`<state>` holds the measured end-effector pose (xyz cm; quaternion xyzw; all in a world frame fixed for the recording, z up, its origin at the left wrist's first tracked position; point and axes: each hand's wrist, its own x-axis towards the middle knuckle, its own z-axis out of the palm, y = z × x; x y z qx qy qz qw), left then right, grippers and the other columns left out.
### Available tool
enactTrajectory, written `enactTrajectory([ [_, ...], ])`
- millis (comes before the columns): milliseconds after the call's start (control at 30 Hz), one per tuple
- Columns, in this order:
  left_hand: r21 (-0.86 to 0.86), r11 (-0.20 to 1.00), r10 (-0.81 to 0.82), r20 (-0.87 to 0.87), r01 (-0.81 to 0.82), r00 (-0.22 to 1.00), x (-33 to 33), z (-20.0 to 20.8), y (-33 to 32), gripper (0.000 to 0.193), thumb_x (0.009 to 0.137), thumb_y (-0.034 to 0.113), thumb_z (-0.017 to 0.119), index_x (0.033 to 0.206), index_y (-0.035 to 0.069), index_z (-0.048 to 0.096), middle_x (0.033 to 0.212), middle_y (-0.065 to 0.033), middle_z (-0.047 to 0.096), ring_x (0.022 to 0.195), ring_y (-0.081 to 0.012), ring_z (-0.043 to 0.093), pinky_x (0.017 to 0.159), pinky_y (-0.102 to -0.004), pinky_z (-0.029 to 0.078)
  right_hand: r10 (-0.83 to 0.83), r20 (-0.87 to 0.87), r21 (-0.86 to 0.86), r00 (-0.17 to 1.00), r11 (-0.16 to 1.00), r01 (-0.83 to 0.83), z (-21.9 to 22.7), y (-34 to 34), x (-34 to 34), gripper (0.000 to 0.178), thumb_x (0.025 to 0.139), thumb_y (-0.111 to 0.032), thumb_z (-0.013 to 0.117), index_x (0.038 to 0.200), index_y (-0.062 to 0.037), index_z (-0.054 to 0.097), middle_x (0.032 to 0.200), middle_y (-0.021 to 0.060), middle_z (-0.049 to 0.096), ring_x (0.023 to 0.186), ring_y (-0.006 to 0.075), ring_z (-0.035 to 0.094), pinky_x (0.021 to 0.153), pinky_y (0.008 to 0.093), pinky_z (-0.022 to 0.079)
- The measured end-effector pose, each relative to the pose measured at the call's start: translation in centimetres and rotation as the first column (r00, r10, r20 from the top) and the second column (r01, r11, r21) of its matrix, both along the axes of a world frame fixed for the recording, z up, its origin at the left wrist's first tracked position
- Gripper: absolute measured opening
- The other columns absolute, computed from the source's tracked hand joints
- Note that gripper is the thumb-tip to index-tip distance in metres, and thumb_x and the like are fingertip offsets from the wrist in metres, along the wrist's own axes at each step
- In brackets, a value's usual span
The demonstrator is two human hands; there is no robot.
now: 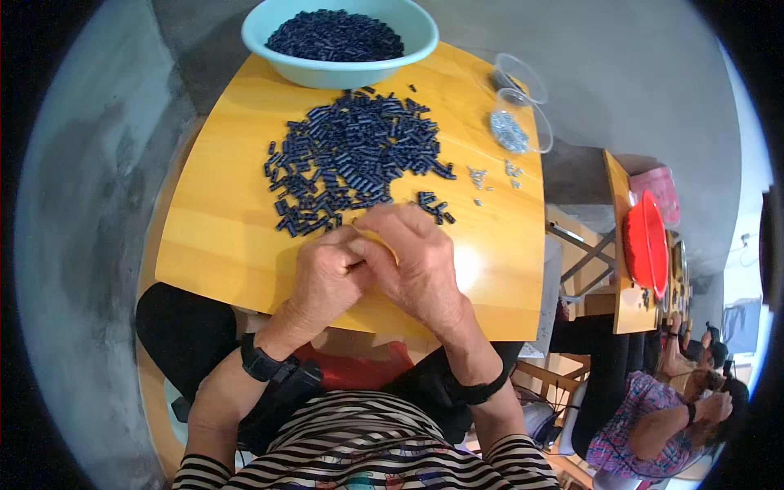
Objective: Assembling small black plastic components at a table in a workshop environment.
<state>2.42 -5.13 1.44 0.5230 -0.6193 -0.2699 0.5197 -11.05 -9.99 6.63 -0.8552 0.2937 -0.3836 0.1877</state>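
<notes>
My left hand (325, 268) and my right hand (420, 260) meet over the front of the yellow wooden table (220, 253). The fingers of both are bent and pinched together, fingertips touching or nearly so. What they hold, if anything, is hidden behind the knuckles. Just beyond them spreads a heap of short, dark blue-black cylindrical pieces (351, 151). A smaller cluster of the same dark pieces (434, 207) lies by my right hand. Farther right, tiny silvery metal parts (478, 175) are scattered in small groups.
A light turquoise basin (339, 75) full of dark pieces stands at the far edge. Two clear plastic cups rest at the right edge, one with silvery parts (510, 132). Rightward, another table carries a red basin (645, 245); a person in a patterned top (641, 416) sits nearby.
</notes>
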Motion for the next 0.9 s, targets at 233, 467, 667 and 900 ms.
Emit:
enactTrajectory([
  [233,0.039,0.998,-0.043,-0.012,0.043,0.999,-1.1,0.2,0.4,0.011,0.069,-0.002,0.071,0.080,-0.001,0.069,0.074,-0.0112,0.065,0.066,-0.0252,0.064,0.058,-0.0329,0.049,-0.211,0.055,0.196,0.976,0.961,0.196,-1.5,3.2,-2.5,0.009,0.080,0.000,0.070,0.088,-0.0007,0.067,0.084,0.0140,0.067,0.073,0.0309,0.067,0.066,0.0378,0.055],
  [467,-0.030,0.985,-0.169,0.051,0.170,0.984,-2.2,1.2,0.6,0.012,0.071,0.010,0.078,0.078,0.003,0.072,0.074,-0.0092,0.065,0.067,-0.0239,0.065,0.060,-0.0336,0.051,-0.424,0.093,0.098,0.901,0.904,0.416,0.4,4.2,-8.3,0.011,0.079,0.004,0.070,0.088,-0.0010,0.068,0.080,0.0106,0.068,0.071,0.0212,0.067,0.064,0.0305,0.053],
  [667,-0.057,0.992,-0.106,0.075,0.111,0.992,-1.3,-0.1,0.2,0.010,0.074,0.012,0.077,0.076,0.004,0.072,0.073,-0.0083,0.064,0.068,-0.0243,0.064,0.060,-0.0344,0.051,-0.733,0.219,0.166,0.644,0.679,0.716,-1.3,2.7,-22.8,0.009,0.091,0.000,0.061,0.094,0.0006,0.069,0.073,0.0029,0.064,0.062,0.0088,0.060,0.057,0.0225,0.048],
  [900,-0.124,0.992,-0.010,0.196,0.035,0.981,-0.1,0.6,-0.7,0.008,0.074,0.006,0.075,0.081,0.004,0.071,0.077,-0.0091,0.066,0.071,-0.0256,0.065,0.062,-0.0349,0.052,-0.886,-0.099,0.281,0.453,0.412,0.867,-10.7,2.5,-37.2,0.010,0.090,-0.004,0.064,0.098,0.0005,0.069,0.076,0.0047,0.066,0.066,0.0093,0.061,0.060,0.0235,0.049],
])
